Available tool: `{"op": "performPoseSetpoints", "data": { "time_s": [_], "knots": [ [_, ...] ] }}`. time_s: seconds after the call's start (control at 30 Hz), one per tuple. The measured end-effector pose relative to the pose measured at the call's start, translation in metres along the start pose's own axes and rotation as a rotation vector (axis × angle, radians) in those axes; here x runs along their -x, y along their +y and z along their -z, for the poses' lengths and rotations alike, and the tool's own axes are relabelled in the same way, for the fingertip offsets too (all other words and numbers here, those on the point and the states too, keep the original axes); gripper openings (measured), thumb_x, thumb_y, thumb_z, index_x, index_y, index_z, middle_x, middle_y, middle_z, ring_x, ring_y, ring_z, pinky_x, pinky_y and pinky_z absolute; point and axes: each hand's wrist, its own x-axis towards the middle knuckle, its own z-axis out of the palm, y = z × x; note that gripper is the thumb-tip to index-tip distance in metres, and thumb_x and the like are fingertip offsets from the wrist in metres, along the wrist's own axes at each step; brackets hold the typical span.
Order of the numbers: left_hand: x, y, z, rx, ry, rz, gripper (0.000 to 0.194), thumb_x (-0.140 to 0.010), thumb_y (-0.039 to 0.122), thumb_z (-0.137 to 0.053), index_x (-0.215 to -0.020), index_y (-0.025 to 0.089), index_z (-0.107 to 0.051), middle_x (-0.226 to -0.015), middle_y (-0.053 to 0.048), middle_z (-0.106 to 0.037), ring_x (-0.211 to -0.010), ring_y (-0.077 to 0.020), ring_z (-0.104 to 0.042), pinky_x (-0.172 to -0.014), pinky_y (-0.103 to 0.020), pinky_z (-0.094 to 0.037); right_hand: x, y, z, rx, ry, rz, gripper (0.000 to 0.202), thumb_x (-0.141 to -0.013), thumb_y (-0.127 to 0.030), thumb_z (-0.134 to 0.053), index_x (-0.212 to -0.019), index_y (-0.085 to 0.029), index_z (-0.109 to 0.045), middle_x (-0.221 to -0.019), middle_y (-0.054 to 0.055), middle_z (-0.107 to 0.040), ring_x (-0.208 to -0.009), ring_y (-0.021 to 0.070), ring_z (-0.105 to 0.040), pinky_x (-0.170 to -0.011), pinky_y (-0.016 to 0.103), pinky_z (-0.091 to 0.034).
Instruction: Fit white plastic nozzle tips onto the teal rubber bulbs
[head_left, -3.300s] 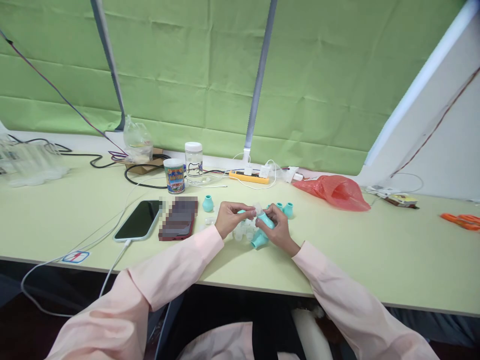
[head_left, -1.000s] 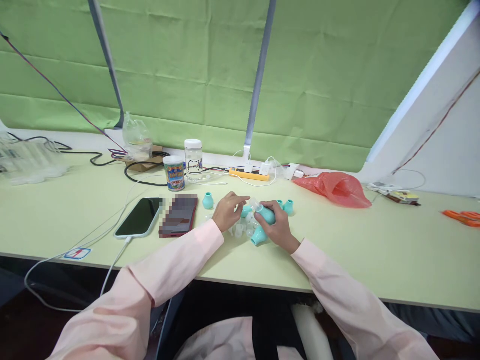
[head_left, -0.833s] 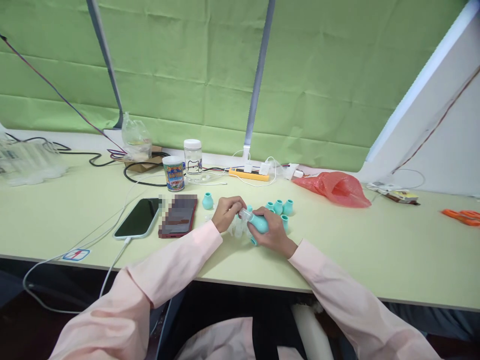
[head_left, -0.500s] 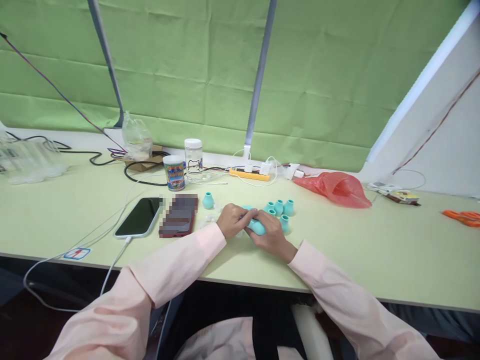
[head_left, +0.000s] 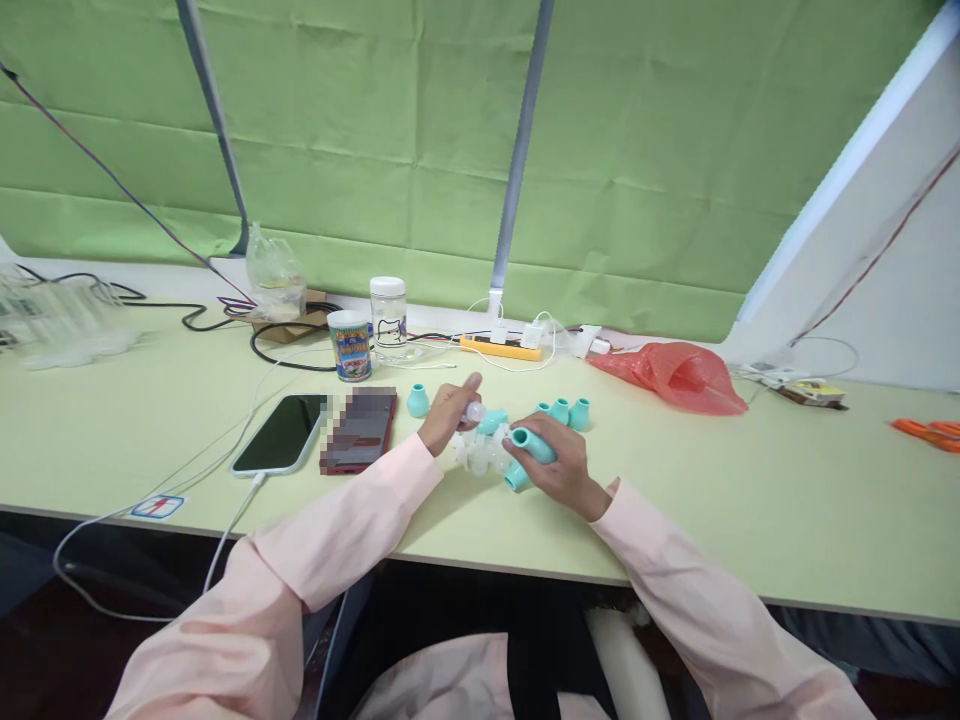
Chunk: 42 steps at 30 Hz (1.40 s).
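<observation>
My left hand [head_left: 446,417] is closed around a small translucent white piece [head_left: 474,412] with a rounded end, its thumb pointing up. In my right hand [head_left: 561,465] is a teal bulb-shaped piece [head_left: 536,447], its open mouth facing left toward the other hand. Between and below the hands lies a cluster of translucent white pieces [head_left: 480,455]. One teal piece [head_left: 493,421] lies behind that cluster, and another teal piece [head_left: 516,476] rests under my right hand. Several upright teal pieces [head_left: 578,413] stand just behind the right hand, which partly hides them. A single teal piece [head_left: 418,401] stands left of my left hand.
To the left lie a white-cased phone [head_left: 279,435] on a cable and a dark red-edged phone [head_left: 360,432]. Behind are a printed cup [head_left: 351,346], a lidded jar [head_left: 388,320] and a yellow power strip [head_left: 501,348]. A red plastic bag [head_left: 679,378] and orange scissors [head_left: 928,434] lie right.
My hands, together around a teal piece before, have moved apart. The left now shows a translucent white piece; the right shows the teal piece's open mouth.
</observation>
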Motion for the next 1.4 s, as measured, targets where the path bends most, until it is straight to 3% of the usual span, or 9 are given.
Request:
{"op": "performPoseSetpoints", "data": {
  "time_s": [0.17, 0.37, 0.57, 0.7, 0.9, 1.1, 1.23, 1.33, 1.4],
  "knots": [
    [-0.006, 0.003, 0.01, -0.116, 0.222, -0.045, 0.05, -0.07, 0.056, -0.037, -0.043, 0.016, -0.029, -0.038, 0.005, -0.025, -0.034, -0.0023, -0.021, -0.037, -0.019, -0.013, -0.01, 0.02, 0.023, 0.022, 0.217, -0.275, 0.011, -0.067, -0.023, -0.055, -0.075, -0.018, -0.049, -0.068, 0.0, -0.051, -0.063, 0.0124, -0.049, -0.059, 0.026, -0.041],
    [-0.007, -0.007, 0.011, -0.44, 0.234, -0.129, 0.045, -0.076, 0.053, -0.027, -0.054, 0.015, -0.038, -0.045, 0.004, -0.034, -0.04, -0.0061, -0.033, -0.042, -0.02, -0.025, -0.014, 0.078, 0.051, 0.093, 0.43, -0.554, 0.017, -0.066, -0.032, -0.049, -0.075, -0.017, -0.049, -0.069, -0.001, -0.05, -0.064, 0.0122, -0.047, -0.06, 0.026, -0.038],
    [-0.007, -0.011, 0.017, -1.043, 0.191, -0.167, 0.041, -0.08, 0.048, -0.024, -0.068, 0.017, -0.048, -0.052, 0.001, -0.048, -0.052, -0.012, -0.047, -0.051, -0.022, -0.029, -0.006, 0.118, 0.06, 0.335, 0.297, -0.837, 0.025, -0.059, -0.037, -0.052, -0.074, -0.017, -0.053, -0.079, 0.003, -0.055, -0.069, 0.0152, -0.048, -0.063, 0.029, -0.037],
    [-0.009, -0.016, 0.018, -1.306, 0.173, -0.144, 0.037, -0.078, 0.046, -0.031, -0.082, 0.017, -0.052, -0.062, -0.004, -0.056, -0.063, -0.0167, -0.052, -0.053, -0.023, -0.029, 0.001, 0.131, 0.065, 0.478, 0.219, -0.98, 0.028, -0.059, -0.038, -0.05, -0.076, -0.017, -0.055, -0.081, 0.005, -0.057, -0.069, 0.017, -0.049, -0.064, 0.031, -0.036],
    [-0.009, -0.019, 0.019, -1.455, 0.107, -0.097, 0.032, -0.078, 0.041, -0.036, -0.087, 0.015, -0.054, -0.075, -0.007, -0.06, -0.078, -0.0206, -0.052, -0.06, -0.026, -0.034, 0.006, 0.139, 0.068, 0.535, 0.275, -0.994, 0.032, -0.062, -0.038, -0.045, -0.082, -0.016, -0.055, -0.085, 0.007, -0.057, -0.075, 0.0184, -0.05, -0.066, 0.03, -0.036],
    [-0.008, -0.019, 0.022, -1.472, 0.117, -0.068, 0.036, -0.082, 0.031, -0.029, -0.115, 0.019, -0.035, -0.077, -0.006, -0.061, -0.075, -0.0205, -0.055, -0.057, -0.026, -0.034, 0.016, 0.146, 0.068, 0.609, 0.115, -1.183, 0.028, -0.059, -0.035, -0.048, -0.08, -0.019, -0.056, -0.084, 0.007, -0.057, -0.079, 0.022, -0.051, -0.068, 0.035, -0.037],
    [-0.008, -0.023, 0.022, -1.466, 0.046, -0.046, 0.028, -0.08, 0.026, -0.031, -0.104, 0.02, -0.046, -0.083, -0.006, -0.061, -0.078, -0.0198, -0.055, -0.057, -0.025, -0.034, 0.02, 0.149, 0.067, 0.589, 0.071, -1.195, 0.025, -0.058, -0.033, -0.05, -0.077, -0.019, -0.056, -0.083, 0.008, -0.057, -0.079, 0.0227, -0.051, -0.068, 0.037, -0.037],
    [-0.009, -0.024, 0.022, -1.445, 0.046, -0.042, 0.025, -0.078, 0.026, -0.035, -0.097, 0.019, -0.049, -0.083, -0.006, -0.061, -0.078, -0.0188, -0.055, -0.057, -0.024, -0.034, 0.018, 0.145, 0.064, 0.642, 0.141, -1.097, 0.029, -0.061, -0.032, -0.048, -0.085, -0.018, -0.054, -0.094, 0.01, -0.052, -0.089, 0.0254, -0.047, -0.073, 0.043, -0.035],
    [-0.01, -0.023, 0.022, -1.435, 0.071, -0.037, 0.025, -0.076, 0.028, -0.038, -0.096, 0.019, -0.05, -0.077, -0.005, -0.061, -0.074, -0.0184, -0.055, -0.055, -0.024, -0.034, 0.012, 0.135, 0.06, 0.67, 0.252, -0.865, 0.028, -0.063, -0.029, -0.046, -0.088, -0.016, -0.051, -0.098, 0.011, -0.049, -0.095, 0.0258, -0.043, -0.076, 0.044, -0.034]
  ]
}}
